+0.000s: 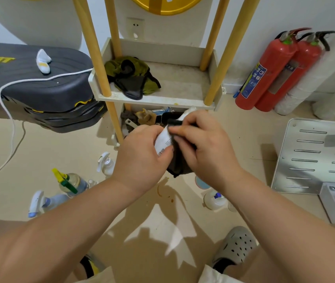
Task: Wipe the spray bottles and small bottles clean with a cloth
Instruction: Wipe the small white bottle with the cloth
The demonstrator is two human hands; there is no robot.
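The floor [40, 144] is carrying everything here. A shelf [162, 103] on yellow posts is standing at its far edge against the wall, with a green rag [130, 76] lying in the left half of its tray. A metal panel [309, 156] is lying at the floor's right edge, and two extinguishers [275, 64] are leaning in the far right corner.

Both hands are working above the floor's middle, in front of the shelf. The left hand [140, 158] is gripping a small white bottle [163, 142], fingers curled round it (its printed label is facing up). The right hand [205, 148] is pinching a dark cloth [178, 163] and pressing it against the bottle, with the cloth's loose end hanging below both hands.

Left of the hands, three sprayers are sitting on the floor: a yellow-green sprayer [70, 182], a clear sprayer [105, 162] beyond it, and a white-blue sprayer [42, 203] lying nearest. Some small bottles [213, 200] are standing under the right forearm, partly hidden.
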